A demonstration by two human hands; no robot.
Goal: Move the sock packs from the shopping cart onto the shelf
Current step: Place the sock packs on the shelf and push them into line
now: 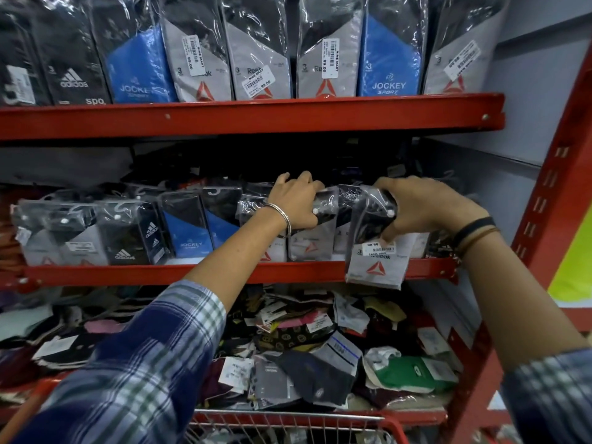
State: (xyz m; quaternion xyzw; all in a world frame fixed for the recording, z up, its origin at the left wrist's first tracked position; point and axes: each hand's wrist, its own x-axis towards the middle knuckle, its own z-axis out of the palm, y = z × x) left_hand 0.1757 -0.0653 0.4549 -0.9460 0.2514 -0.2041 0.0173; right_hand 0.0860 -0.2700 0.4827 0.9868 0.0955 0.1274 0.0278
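A grey Reebok sock pack [374, 251] hangs in the right hand [426, 209], pinched by its dark top, its lower end overlapping the red front lip of the middle shelf [192, 272] at the right end of the row. The left hand [296, 201], a metal bangle [282, 216] at its wrist, is clasped over the tops of the Reebok packs [307, 245] standing just to the left, beside Jockey packs [192, 232] and Adidas packs [128, 238]. Below, loose socks [304, 347] fill the bottom shelf, and the shopping cart [288, 424] shows its red rim at the lower edge.
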